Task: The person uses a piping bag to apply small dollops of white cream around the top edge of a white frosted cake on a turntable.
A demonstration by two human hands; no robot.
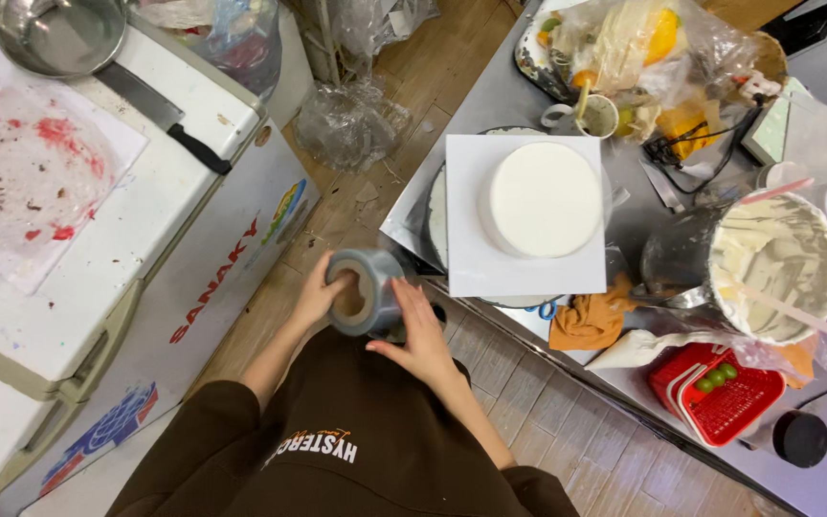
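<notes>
Both my hands hold a roll of clear plastic band (366, 290) in front of my chest, just off the steel table's corner. My left hand (318, 297) grips the roll's left side with fingers reaching into its core. My right hand (420, 335) is pressed flat against the roll's right side. A smooth white round cake (543, 198) sits on a white square board (476, 258) on the steel table (490, 96), a short way beyond the roll.
A steel bowl of white cream with a pink spatula (782, 268) stands right of the cake. An orange cloth (586, 321), a red basket (720, 397) and bagged fruit (638, 48) crowd the table. A white chest freezer (126, 239) with a knife (160, 113) is at left.
</notes>
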